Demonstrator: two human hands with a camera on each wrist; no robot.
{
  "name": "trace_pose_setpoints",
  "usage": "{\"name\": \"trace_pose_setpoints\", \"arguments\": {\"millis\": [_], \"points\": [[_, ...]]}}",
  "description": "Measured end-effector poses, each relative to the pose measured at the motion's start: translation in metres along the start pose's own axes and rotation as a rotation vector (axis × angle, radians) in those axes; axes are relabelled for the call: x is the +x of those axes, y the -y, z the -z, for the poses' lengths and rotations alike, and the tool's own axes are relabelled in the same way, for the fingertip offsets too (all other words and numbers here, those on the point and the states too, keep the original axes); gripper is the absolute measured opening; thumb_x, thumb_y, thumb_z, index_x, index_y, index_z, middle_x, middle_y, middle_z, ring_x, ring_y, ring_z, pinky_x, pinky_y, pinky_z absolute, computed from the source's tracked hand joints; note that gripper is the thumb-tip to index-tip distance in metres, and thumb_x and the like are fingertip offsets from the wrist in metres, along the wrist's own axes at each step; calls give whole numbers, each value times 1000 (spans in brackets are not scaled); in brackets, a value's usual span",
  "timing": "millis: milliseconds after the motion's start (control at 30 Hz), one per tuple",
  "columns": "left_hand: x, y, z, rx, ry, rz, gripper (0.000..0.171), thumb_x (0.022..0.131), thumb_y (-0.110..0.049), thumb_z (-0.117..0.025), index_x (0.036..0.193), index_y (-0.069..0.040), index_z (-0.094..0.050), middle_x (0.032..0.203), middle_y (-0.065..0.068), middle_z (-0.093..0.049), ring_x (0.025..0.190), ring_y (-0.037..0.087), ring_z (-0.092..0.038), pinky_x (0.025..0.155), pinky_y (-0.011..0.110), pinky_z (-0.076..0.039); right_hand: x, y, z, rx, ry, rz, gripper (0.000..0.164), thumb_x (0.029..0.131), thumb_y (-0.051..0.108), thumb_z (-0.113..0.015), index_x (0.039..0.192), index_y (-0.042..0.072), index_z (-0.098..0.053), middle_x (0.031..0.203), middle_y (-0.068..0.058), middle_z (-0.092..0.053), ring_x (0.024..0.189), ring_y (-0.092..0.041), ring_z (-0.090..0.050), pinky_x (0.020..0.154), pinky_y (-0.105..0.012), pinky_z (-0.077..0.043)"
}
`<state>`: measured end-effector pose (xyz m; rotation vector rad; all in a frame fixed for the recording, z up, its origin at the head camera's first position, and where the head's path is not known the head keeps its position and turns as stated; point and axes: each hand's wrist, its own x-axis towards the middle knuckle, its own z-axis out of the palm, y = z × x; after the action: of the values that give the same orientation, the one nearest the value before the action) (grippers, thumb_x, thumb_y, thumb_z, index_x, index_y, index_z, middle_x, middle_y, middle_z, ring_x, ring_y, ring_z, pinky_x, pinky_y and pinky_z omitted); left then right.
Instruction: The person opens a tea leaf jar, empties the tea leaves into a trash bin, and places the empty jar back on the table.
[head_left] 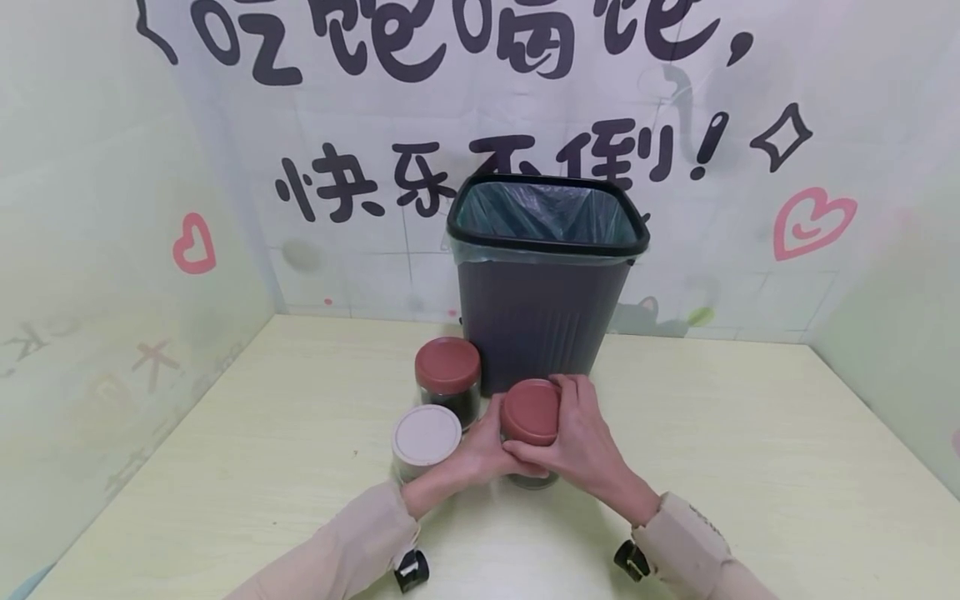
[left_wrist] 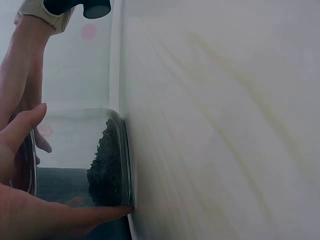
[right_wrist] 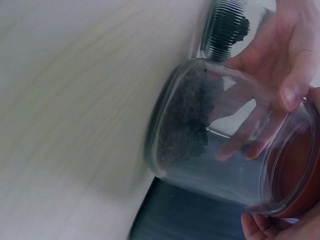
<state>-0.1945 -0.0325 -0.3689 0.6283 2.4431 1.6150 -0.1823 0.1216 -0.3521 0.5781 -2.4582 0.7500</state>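
Head view: left hand (head_left: pixel 486 452) curled round glass jar (head_left: pixel 534 482), right hand (head_left: pixel 585 437) round its red lid (head_left: pixel 531 410).

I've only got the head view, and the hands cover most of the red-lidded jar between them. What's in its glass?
Observer: From the right wrist view, that red-lidded jar holds dark, crinkly contents, too blurred to name.
Operator: How full is it?
Observer: The dark stuff gathers toward the base; the glass nearer the lid looks clear.
Operator: Any other glass close by?
Observer: Yes, past the left hand part of another jar shows, and its glass is closely ridged.
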Motion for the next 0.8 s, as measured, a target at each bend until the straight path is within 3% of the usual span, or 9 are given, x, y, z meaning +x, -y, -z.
{"name": "trace_pose_setpoints", "arguments": {"millis": [533,800], "points": [[-2,1,2,-11,15,-20,87,61,-19,-81,129,-6,-28,125,10,-45,115,24,-44,96,45,-34,11,-12,26,322,371,-19,80,68,24,-76,130,-2,-33,121,-13,-43,102,-24,-49,79,-36,-48],[-3,1,2,7,12,-7,87,61,-20,-81,129,-6,-28,126,10,-45,117,25,-42,96,46,-33,16,-16,32,367,444,-28,79,71,24,-74,133,0,-31,124,-14,-42,106,-26,-48,83,-37,-46]]}}
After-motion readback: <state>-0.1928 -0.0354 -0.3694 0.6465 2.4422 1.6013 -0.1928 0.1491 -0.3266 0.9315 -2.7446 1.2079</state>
